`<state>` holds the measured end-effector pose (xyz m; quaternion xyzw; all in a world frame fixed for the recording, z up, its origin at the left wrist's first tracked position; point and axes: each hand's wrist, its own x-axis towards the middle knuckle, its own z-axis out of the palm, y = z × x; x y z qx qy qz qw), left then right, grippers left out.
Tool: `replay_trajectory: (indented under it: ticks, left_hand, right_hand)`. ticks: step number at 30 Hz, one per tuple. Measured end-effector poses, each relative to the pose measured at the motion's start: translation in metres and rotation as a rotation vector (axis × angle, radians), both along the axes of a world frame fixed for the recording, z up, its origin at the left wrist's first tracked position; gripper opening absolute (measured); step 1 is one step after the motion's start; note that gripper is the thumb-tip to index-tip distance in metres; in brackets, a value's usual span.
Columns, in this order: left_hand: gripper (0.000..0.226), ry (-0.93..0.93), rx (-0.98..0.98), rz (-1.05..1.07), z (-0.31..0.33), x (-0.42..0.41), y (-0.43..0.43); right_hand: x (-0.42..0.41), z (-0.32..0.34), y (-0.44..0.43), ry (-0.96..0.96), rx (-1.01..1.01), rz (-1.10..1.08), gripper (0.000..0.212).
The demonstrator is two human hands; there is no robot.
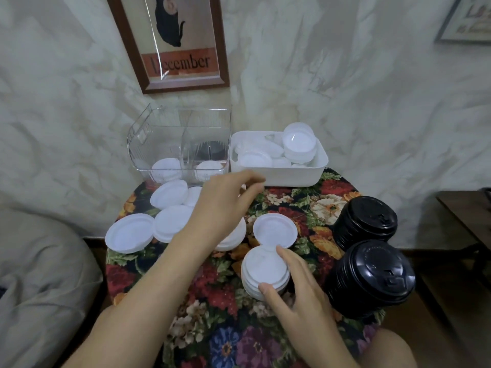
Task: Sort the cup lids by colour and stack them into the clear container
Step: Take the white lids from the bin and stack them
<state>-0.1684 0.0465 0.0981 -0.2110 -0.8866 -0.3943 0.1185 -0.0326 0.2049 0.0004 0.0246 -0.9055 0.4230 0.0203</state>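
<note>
My right hand [297, 288] grips a short stack of white lids [264, 272] near the table's front, thumb and forefinger round its rim. A single white lid [275, 229] lies just behind that stack. My left hand [228, 200] hovers over loose white lids [170, 221], fingers loosely curled toward the white bin, nothing visibly in them. The clear container [148, 134] stands at the back left with a divider; a few white lids [166, 170] lie in its bottom on both sides. Two stacks of black lids [372, 277] stand at the right.
A white bin [297, 175] holding several white lids stands right of the clear container. The small round table has a floral cloth [220, 301]. A framed picture [180, 41] hangs on the wall behind. A cushion [39, 274] lies at the left; a wooden surface [467, 208] stands at the right.
</note>
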Motion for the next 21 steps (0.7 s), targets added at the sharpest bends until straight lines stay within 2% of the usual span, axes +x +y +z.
replay_trajectory:
  ticks: [4,7,12,16,21]
  left_hand:
    - [0.033,0.12,-0.342,0.02,-0.001,-0.067,0.048]
    - [0.031,0.111,-0.56,0.049,-0.015,-0.098,0.064]
    - [0.036,0.091,-0.534,0.036,-0.026,-0.108,0.065]
    - [0.029,0.101,-0.517,0.018,-0.026,-0.106,0.061]
    - [0.025,0.066,-0.414,-0.037,-0.01,-0.121,0.074]
  right_hand:
    - [-0.003,0.0,0.0,-0.001,0.037,0.018,0.056]
    - [-0.005,-0.001,0.001,-0.017,0.047,0.036,0.058]
    - [-0.01,0.003,0.001,-0.064,0.042,0.025,0.067]
    - [-0.012,0.007,0.001,-0.073,0.074,0.035,0.071]
    - [-0.012,0.008,0.003,-0.112,0.038,0.031,0.089]
